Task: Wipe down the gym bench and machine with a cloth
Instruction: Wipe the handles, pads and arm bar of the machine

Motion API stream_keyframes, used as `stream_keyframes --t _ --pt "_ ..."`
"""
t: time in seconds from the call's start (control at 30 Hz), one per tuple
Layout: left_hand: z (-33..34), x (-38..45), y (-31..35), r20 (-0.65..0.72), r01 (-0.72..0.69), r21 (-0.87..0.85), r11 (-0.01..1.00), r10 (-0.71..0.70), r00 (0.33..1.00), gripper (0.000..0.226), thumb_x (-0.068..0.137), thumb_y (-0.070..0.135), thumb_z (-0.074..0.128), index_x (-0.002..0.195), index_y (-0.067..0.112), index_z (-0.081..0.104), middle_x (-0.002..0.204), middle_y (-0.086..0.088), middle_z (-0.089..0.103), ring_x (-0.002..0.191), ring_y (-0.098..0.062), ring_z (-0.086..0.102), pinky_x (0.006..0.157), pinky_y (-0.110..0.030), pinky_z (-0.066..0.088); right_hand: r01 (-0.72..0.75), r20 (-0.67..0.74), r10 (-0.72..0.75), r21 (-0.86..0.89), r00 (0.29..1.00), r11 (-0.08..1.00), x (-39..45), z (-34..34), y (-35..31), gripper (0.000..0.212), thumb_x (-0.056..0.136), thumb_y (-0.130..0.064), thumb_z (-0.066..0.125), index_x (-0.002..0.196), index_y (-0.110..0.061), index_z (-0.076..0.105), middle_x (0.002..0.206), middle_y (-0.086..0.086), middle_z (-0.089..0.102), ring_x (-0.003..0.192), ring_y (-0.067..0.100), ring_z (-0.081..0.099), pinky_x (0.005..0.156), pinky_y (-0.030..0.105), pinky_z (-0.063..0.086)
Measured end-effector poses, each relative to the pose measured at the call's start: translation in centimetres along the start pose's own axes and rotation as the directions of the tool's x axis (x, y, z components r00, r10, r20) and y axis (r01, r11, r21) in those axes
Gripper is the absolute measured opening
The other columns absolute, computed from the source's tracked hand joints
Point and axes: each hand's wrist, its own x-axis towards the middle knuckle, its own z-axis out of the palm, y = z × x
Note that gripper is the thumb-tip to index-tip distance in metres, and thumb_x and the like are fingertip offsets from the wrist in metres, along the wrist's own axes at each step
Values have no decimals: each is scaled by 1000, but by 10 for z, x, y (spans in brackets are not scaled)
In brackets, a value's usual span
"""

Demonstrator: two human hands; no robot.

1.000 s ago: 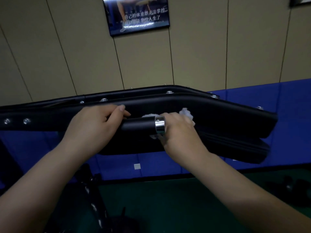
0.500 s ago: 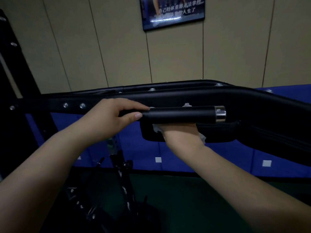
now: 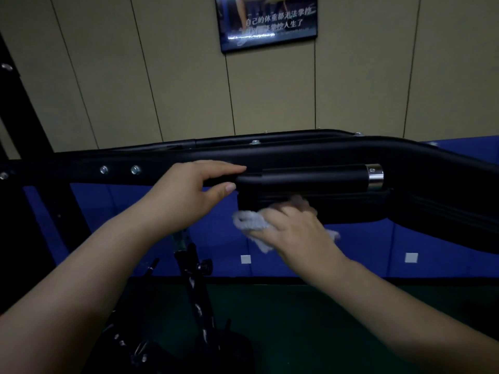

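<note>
Left hand (image 3: 189,193) at nine o'clock, fingers and thumb clasped around black machine bar (image 3: 310,182). Right hand (image 3: 294,230) at centre, fingers bunching white cloth (image 3: 249,221) against dark pad (image 3: 351,206) beneath the bar.

A gym: black padded machine frame (image 3: 297,155), blue wall mats (image 3: 351,252), a fitness poster (image 3: 267,21).
</note>
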Motion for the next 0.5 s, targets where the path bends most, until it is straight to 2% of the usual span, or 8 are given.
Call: stream_keyframes --t 0.1,0.17,0.23,0.3,0.4,0.5 --pt "1 1 -5 -9 6 11 1000 -5 1000 37 92 31 58 127 41 56 130 21 54 117 9 43 88 2 25 -43 -251 55 56 966 998 -18 -6 -12 39 87 -11 47 121 -29 52 116 -2 48 97 22 46 75 36 38" --pt "2 2 -5 -24 -6 10 1000 6 1000 36 91 31 58 127 38 58 127 22 55 115 9 44 89 1 26 -47 -419 84 100 904 994 -12 -27 -21 23 98 -16 47 115 -24 60 118 0 54 100 24 49 79 35 34" --pt "3 2 -4 -32 -10 -8 1000 10 999 34 92 28 58 124 36 60 120 24 55 110 8 47 87 0 29 -51 -511 84 78 855 996 5 -49 -28 18 96 -20 56 107 -19 70 116 4 63 102 25 52 80 36 35" --pt "5 2 -4 -41 -10 -30 1000 8 999 31 92 24 57 122 33 62 115 24 57 107 6 50 85 -1 31 -135 -488 105 -25 866 991 23 -63 -27 22 89 -19 64 109 -19 71 116 5 64 105 26 53 82 38 34" --pt "8 1 -5 -93 -8 -29 1000 5 996 31 93 24 57 123 30 62 121 16 62 111 2 52 90 -10 35 -241 -338 163 -203 927 949 39 -67 -21 48 74 -17 72 119 -28 64 113 2 62 100 27 56 81 37 30" --pt "10 3 -3 -116 2 17 1000 0 993 30 94 28 55 122 29 63 119 14 64 105 3 52 87 -13 35 -249 -261 186 -234 947 940 41 -72 -14 56 70 -18 75 123 -31 60 104 2 61 89 28 56 76 38 32"
